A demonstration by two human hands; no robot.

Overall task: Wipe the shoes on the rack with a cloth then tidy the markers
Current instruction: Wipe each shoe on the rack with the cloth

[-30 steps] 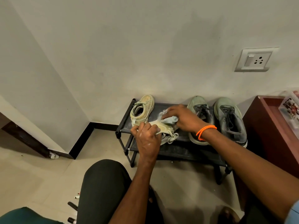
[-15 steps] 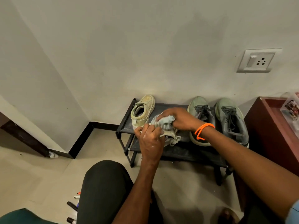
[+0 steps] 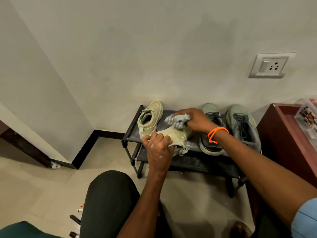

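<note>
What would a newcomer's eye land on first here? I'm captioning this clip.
The two hands at the centre: the left hand grips a beige shoe on the black rack, the right hand holds a pale cloth over it. An orange wristband stands out.

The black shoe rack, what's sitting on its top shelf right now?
On the black shoe rack: one cream shoe standing at its left end, its mate held tipped by the left hand, and two grey-green sneakers. The hands hide the shelf between.

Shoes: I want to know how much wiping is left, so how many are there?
4: beige shoe at rack's left end, beige shoe in left hand, two grey-green shoes at right.
</note>
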